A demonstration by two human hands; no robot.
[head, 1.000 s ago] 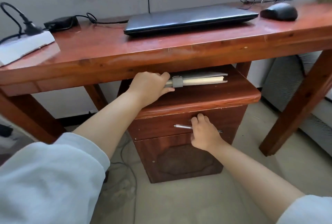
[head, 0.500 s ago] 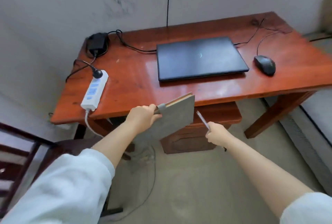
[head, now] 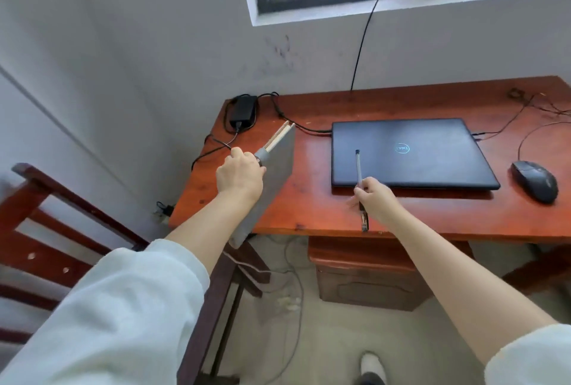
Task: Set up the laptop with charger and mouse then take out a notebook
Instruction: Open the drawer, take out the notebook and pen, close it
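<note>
Item: grey-covered notebook (head: pixel 272 174), closed, elastic band at the spine end, cream page edges showing at the top. Location: held in the air over the left end of the wooden desk (head: pixel 324 208), tilted on edge, lower corner hanging past the desk's front edge. Not resting on anything

Left hand (head: pixel 239 176): closed around the notebook near its banded end, thumb side up

Right hand (head: pixel 375 199): closed around a pen (head: pixel 359 165), tip pointing away from the body, over the front edge of the closed Dell laptop (head: pixel 408 152)

Also on the desk: black charger brick (head: pixel 244 111) at the back left corner, its cable (head: pixel 309 128) running to the laptop's left side; black wired mouse (head: pixel 536 180) just to the right of the laptop. The power strip is not visible here

Status, judged: charger and mouse appear connected; notebook is out and remains to be set down

Handling notes for the step: the bare patch of desk between the charger cable and the laptop's left edge looks like the natural landing spot. Level the cover before lowering so the notebook lands flat rather than on a corner. Keep it forward of the cable to avoid tugging the plug at the laptop. Bring the hanging corner fully over the desk first. The one-handed grip near one end leaves the far end free to swing, so lower slowly. The pen is best parked beside the notebook, clear of the laptop lid
</note>
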